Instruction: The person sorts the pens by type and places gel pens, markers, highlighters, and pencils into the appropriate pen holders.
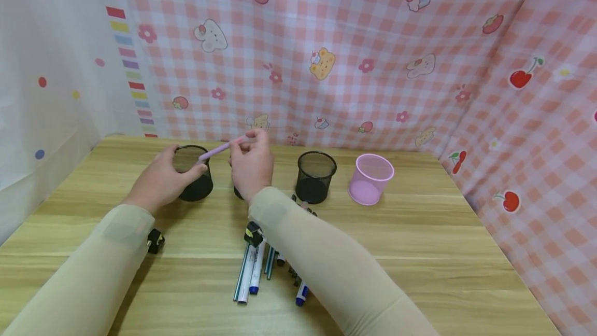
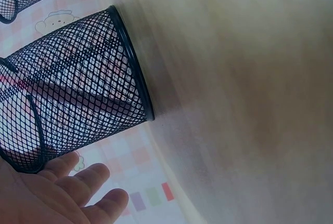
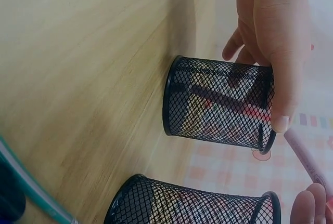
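My left hand (image 1: pixel 160 180) steadies the leftmost black mesh pen cup (image 1: pixel 197 189), thumb at its rim and fingers on the far side. In the left wrist view, a pinkish marker (image 2: pixel 86 99) shows through the mesh, lying slanted inside that cup. A light purple marker (image 1: pixel 216 150) is pinched in my right hand (image 1: pixel 254 165), tilted with its lower end at the cup's rim near my left thumb. Behind my right hand stands a second black mesh cup (image 3: pixel 192 203), mostly hidden in the head view.
Further right stand a third black mesh cup (image 1: pixel 313 189) and a pink cup (image 1: pixel 368 191). Several markers (image 1: pixel 255 274) and thin green pens (image 1: pixel 270 262) lie on the wooden table (image 1: pixel 420 253), partly under my right forearm. A checked cloth (image 1: pixel 289 92) hangs behind.
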The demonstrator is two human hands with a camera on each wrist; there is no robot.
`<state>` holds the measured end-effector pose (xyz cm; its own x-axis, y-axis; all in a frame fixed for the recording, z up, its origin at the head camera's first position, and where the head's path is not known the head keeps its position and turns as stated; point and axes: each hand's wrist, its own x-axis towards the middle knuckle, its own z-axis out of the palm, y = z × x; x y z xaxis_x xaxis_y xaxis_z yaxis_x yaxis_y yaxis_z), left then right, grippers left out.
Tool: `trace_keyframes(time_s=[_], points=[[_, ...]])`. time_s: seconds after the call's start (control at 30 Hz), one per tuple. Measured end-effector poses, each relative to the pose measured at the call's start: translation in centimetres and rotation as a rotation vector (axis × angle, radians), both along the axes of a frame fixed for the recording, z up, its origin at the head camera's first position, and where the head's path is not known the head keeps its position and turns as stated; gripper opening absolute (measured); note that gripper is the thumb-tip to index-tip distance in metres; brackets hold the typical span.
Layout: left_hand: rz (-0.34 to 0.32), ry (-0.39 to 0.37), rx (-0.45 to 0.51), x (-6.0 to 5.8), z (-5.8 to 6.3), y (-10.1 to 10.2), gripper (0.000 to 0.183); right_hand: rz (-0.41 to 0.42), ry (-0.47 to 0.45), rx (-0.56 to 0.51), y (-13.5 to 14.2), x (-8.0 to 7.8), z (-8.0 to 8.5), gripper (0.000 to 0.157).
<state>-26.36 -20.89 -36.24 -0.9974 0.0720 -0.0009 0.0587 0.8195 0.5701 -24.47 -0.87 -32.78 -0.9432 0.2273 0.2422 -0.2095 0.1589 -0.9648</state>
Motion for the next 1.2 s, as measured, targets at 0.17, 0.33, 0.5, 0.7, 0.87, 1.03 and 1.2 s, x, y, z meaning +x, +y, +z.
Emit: trace_keyframes(time_s=[0.17,0.33,0.5,0.7,0.87,1.03,1.2], points=[[0.005,-0.001,-0.004,-0.03,-0.08,0.02,0.126,0.006,-0.007,0.009,-0.11,0.11,0.03,0.026],[0.003,-0.004,-0.008,-0.03,-0.04,-0.01,0.125,0.012,-0.011,0.025,-0.16,0.21,0.04,0.025],[0.006,-0.002,-0.001,-0.02,-0.08,0.02,0.126,0.017,-0.02,0.045,-0.24,0.2,-0.03,0.024],[0.006,-0.01,-0.006,0.05,-0.02,-0.02,0.128,0.018,-0.034,0.06,-0.34,0.23,-0.01,0.024],[0.004,-0.002,-0.01,0.0,0.02,0.04,0.125,0.018,-0.036,0.078,-0.37,0.2,-0.2,0.022],[0.001,-0.005,-0.016,0.01,0.04,0.02,0.123,0.019,-0.042,0.097,-0.41,0.18,-0.29,0.019],[-0.001,-0.012,-0.016,0.05,0.1,-0.04,0.124,0.041,-0.048,0.104,-0.43,0.35,-0.31,0.017]])
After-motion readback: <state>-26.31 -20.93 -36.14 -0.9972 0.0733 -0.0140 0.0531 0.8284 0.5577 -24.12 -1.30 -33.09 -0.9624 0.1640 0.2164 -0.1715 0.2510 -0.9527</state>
